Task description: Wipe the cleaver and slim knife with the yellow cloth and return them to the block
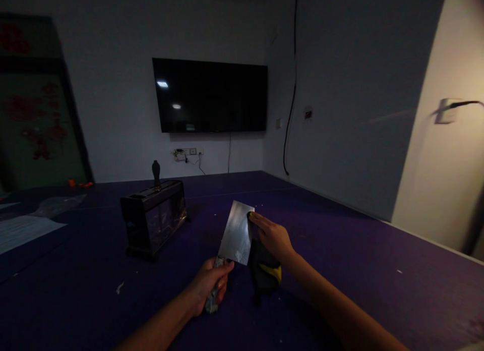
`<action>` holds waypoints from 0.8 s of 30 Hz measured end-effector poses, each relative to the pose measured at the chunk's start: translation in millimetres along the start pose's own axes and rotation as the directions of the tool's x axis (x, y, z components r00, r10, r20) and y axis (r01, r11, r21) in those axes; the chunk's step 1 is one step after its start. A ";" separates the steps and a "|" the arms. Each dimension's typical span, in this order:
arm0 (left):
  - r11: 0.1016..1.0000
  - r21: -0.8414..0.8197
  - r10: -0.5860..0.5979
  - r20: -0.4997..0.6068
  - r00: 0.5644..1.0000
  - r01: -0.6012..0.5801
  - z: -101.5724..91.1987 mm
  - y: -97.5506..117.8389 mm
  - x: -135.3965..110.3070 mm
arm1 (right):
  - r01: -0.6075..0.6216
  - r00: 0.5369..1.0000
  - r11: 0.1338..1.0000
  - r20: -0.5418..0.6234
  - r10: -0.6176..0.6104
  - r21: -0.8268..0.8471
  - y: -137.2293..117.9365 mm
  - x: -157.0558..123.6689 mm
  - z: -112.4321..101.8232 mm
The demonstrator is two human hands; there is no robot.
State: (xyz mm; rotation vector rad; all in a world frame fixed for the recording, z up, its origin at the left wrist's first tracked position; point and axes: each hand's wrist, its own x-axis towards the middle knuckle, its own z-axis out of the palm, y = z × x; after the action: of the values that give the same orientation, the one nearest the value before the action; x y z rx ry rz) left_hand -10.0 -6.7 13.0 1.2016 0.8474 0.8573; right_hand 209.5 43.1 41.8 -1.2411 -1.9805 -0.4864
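Note:
My left hand (214,283) is closed around the worn, pale handle of a putty knife (237,234), whose wide metal blade points up and away from me. At the blade's upper right edge, my right hand (271,235) is pinched on a dark cloth (264,270) with a yellow patch. The cloth's bulk hangs below the fingers beside the blade; whether it also rests on the table cannot be made out. Part of the handle is hidden by my left fingers.
The purple tabletop (340,280) carries small white scraps. A black frame-like box with clear sides (162,220) and a dark knob stands left of my hands. Farther left lie a paper sheet (28,232), clear plastic (58,205) and small orange items (80,183). A television (212,96) hangs behind.

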 end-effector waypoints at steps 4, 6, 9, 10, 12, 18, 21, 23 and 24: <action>0.999 0.039 -0.008 0.022 1.000 0.007 1.1 2.1 -2.2 | -0.042 0.999 0.999 0.015 0.042 -0.031 1.3 1.3 -2.6; 0.997 0.075 -0.017 0.032 0.999 0.015 1.2 2.5 -2.7 | -0.068 0.998 0.997 0.014 0.068 -0.041 2.5 1.7 -3.1; 0.993 0.116 -0.023 0.039 0.999 0.018 0.8 2.0 -1.8 | -0.104 0.995 0.994 0.002 0.104 -0.037 5.0 1.9 -3.4; 0.993 0.117 -0.021 0.042 0.999 0.016 0.6 1.6 -1.2 | -0.115 0.993 0.993 0.000 0.115 -0.034 5.8 1.9 -3.5; 0.994 0.110 -0.019 0.040 0.999 0.015 0.3 0.7 -0.1 | -0.132 0.991 0.991 -0.003 0.132 -0.031 7.1 2.0 -3.9; 0.991 0.128 -0.037 0.018 0.999 0.034 1.3 -1.4 0.1 | -0.126 0.992 0.992 -0.021 0.125 -0.030 6.2 2.2 -7.4; 0.992 0.121 -0.030 -0.007 1.000 0.030 2.7 -2.5 -0.4 | -0.119 0.993 0.992 -0.022 0.118 -0.047 2.0 1.8 -8.4; 0.993 0.117 -0.022 -0.016 1.000 0.023 3.6 -2.6 -0.5 | -0.097 0.995 0.994 0.001 0.097 -0.057 -2.4 1.2 -7.7; 0.993 0.115 -0.016 -0.020 1.000 0.018 3.8 -2.3 -0.4 | -0.076 0.997 0.996 0.016 0.077 -0.057 -4.9 0.8 -7.0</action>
State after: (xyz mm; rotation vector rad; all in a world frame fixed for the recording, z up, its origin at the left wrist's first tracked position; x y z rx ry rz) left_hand -6.6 -9.0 11.4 1.2870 0.9315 0.8159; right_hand 207.7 36.8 47.3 -1.3553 -1.9390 -0.4971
